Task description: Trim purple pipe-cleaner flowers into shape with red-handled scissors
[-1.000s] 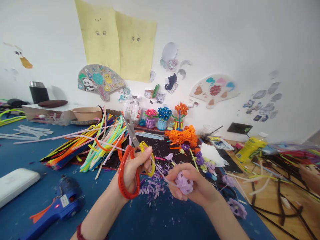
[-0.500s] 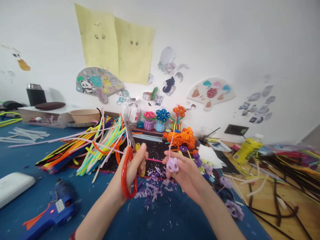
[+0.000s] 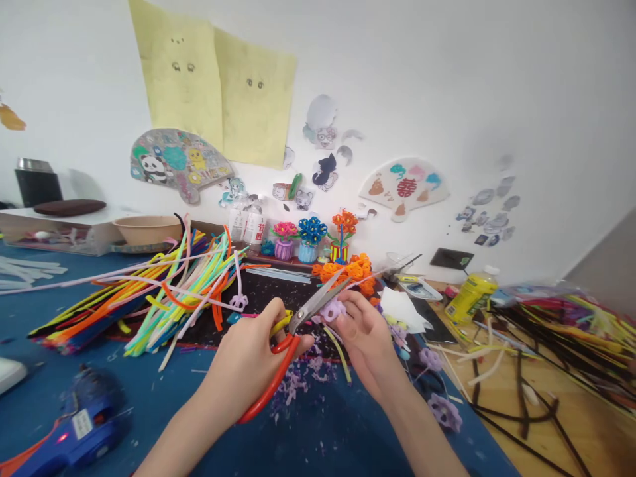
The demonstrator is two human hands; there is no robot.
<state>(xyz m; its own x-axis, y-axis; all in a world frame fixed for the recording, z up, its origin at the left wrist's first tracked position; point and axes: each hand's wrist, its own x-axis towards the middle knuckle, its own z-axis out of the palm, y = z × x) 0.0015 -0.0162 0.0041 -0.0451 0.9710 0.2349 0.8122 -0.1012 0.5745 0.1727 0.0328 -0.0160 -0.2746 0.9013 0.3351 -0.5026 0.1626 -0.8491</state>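
In my left hand (image 3: 248,354) I grip scissors (image 3: 278,381) with red and yellow handles. Their blades are parted and point right and up, right beside a light purple pipe-cleaner flower (image 3: 332,309). The thumb and fingers of my right hand (image 3: 370,344) pinch that flower. Its stem runs up to the right past the fingertips; whether the blades touch it I cannot tell. Purple fuzz clippings (image 3: 298,384) lie on the blue table below. Left of the scissors is another small purple looped flower (image 3: 239,303) on a stem.
Bundles of coloured pipe cleaners (image 3: 163,291) lie at left, near a blue glue gun (image 3: 82,424) with a red light on. Finished potted flowers (image 3: 312,238) stand at the back. More purple flowers (image 3: 444,412) and a yellow bottle (image 3: 472,295) are at right.
The scissors have swung from pointing up to pointing right, and their blades are now at the purple flower. My right hand has tipped the flower's stem over from upright. The view has turned slightly right.
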